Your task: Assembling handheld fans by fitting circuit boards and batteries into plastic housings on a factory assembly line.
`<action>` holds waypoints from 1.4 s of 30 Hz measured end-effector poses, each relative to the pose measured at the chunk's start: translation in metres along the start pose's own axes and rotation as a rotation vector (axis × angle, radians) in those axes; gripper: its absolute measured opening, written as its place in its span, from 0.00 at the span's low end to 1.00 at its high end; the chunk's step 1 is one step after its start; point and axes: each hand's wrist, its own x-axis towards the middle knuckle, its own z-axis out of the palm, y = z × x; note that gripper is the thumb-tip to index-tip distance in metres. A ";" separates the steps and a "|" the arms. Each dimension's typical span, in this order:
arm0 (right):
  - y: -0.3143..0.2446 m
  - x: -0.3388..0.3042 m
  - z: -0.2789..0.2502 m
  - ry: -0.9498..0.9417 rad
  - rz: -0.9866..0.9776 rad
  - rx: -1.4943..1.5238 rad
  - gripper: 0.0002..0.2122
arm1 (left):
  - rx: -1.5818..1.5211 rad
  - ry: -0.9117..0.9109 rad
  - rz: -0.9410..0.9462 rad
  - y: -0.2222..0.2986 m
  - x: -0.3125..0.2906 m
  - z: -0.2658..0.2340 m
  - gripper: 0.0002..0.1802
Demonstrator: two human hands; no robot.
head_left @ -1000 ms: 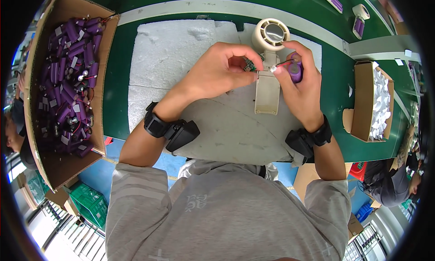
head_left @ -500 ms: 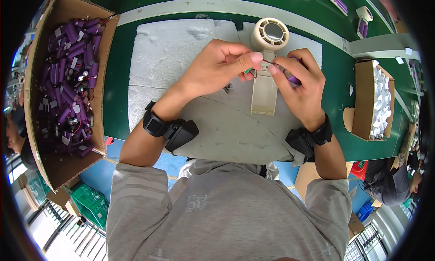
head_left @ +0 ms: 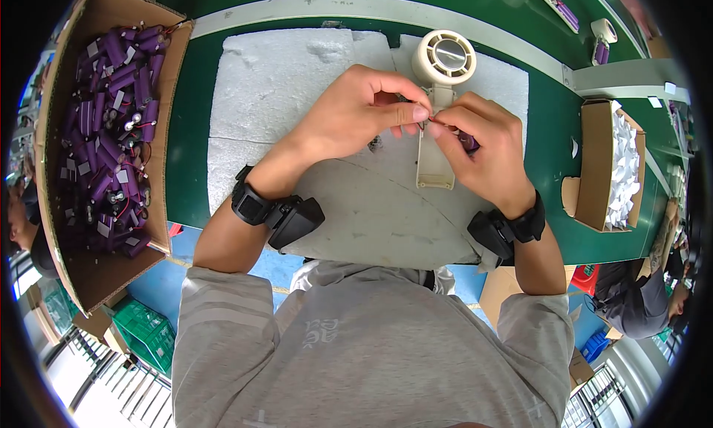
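A cream handheld fan (head_left: 435,163) lies on the foam board, its round slotted head (head_left: 445,56) pointing away from me and its handle shell open and hollow. Over that handle my left hand (head_left: 364,116) pinches a thin wire between thumb and forefinger. My right hand (head_left: 486,142) meets it there, thumb and forefinger closed at the same wire. A purple battery cell (head_left: 467,140) is tucked in the curled fingers of the right hand, mostly hidden. The wire's ends are too small to make out.
White foam board (head_left: 282,79) covers the green bench (head_left: 189,138). On the left stands a carton (head_left: 174,123) of purple battery cells with wires. A smaller carton (head_left: 594,160) of white paper pieces is at the right. Another fan (head_left: 605,33) lies at the far right.
My fingertips have come closer together, and the right hand has turned so the battery shows less. A green piece below the left fingers is no longer visible.
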 end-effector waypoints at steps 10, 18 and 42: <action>0.002 -0.003 0.000 -0.005 0.040 0.062 0.03 | -0.027 -0.032 0.029 0.002 -0.002 -0.004 0.14; 0.003 -0.004 0.003 -0.021 0.032 0.063 0.04 | -0.029 0.010 0.051 0.001 0.000 -0.011 0.17; 0.005 -0.004 0.005 -0.017 0.036 0.075 0.03 | 0.087 0.117 0.145 -0.001 -0.002 -0.002 0.19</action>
